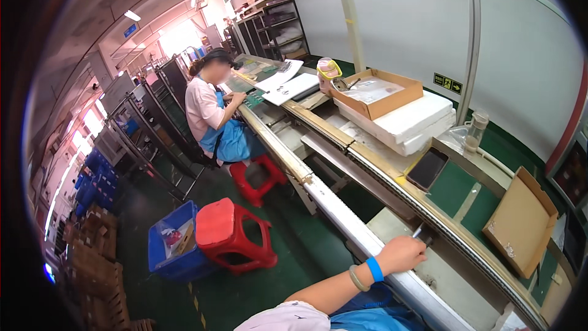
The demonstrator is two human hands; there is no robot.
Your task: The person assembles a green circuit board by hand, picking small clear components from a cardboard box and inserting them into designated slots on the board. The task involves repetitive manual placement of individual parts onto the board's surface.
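In the head view, the person's left hand (401, 253), with a blue wristband and a bead bracelet at the wrist, rests on the edge of the long table (343, 211); its fingers are curled shut around a thin silvery tool (420, 232). The right hand is out of view. A dark phone (427, 168) lies farther along, an empty cardboard tray (520, 224) to the right. A red stool (229, 233) stands beside a blue bin (174, 257).

Red plastic stool (231, 233), lower centre-left; 2nd red stool (257, 178) above it. Blue crate (174, 248) lower left. Blue wristband (374, 268) + grey-green bangle (356, 278), bottom centre. White foam slabs (411, 121) and tan cardboard box (383, 92), upper right. Green mat (452, 189), black phone (427, 168), centre right.
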